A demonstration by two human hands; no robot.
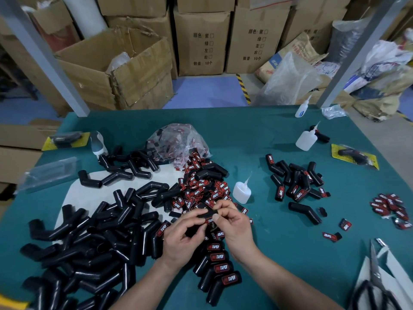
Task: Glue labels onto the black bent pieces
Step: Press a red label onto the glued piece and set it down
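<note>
Both hands meet over the table's middle on one black bent piece. My left hand grips its lower end. My right hand pinches its upper end, thumb pressing a red-and-black "TAPER" label against it. A big heap of unlabelled black bent pieces lies to the left. A pile of loose labels sits just beyond the hands. Labelled pieces lie in a row below my wrists. A small glue bottle stands right of the label pile.
More labelled pieces lie at the right, with loose labels further right. Two more glue bottles stand at the back right. Scissors lie at the near right corner. A plastic bag of labels sits behind. Cardboard boxes stand beyond the table.
</note>
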